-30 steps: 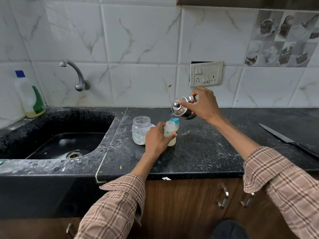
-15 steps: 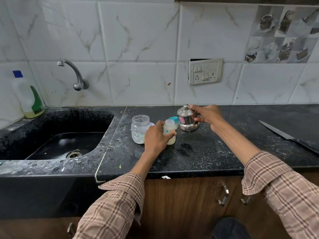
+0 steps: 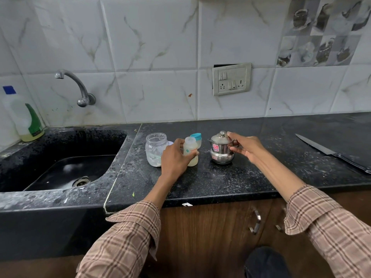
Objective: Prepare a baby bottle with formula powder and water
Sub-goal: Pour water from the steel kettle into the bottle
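A small baby bottle (image 3: 191, 149) with milky liquid stands open on the black counter (image 3: 220, 181), and my left hand (image 3: 175, 157) is wrapped around it. Behind the bottle sits its blue cap (image 3: 196, 137). To the left stands a clear glass jar (image 3: 155, 148) with white powder residue. A small steel kettle (image 3: 221, 147) with a lid stands upright on the counter to the right of the bottle. My right hand (image 3: 246, 147) rests on its handle side, fingers loosely around it.
A black sink (image 3: 60, 167) with a wall tap (image 3: 77, 87) lies at the left, a dish-soap bottle (image 3: 22, 117) in its corner. A long knife (image 3: 321, 148) lies at the right of the counter. A wall socket (image 3: 231, 79) is behind. White powder dusts the counter.
My right hand tipped the kettle over the bottle a second ago, then lowered it. The kettle now stands upright on the counter. My left hand has stayed on the bottle.
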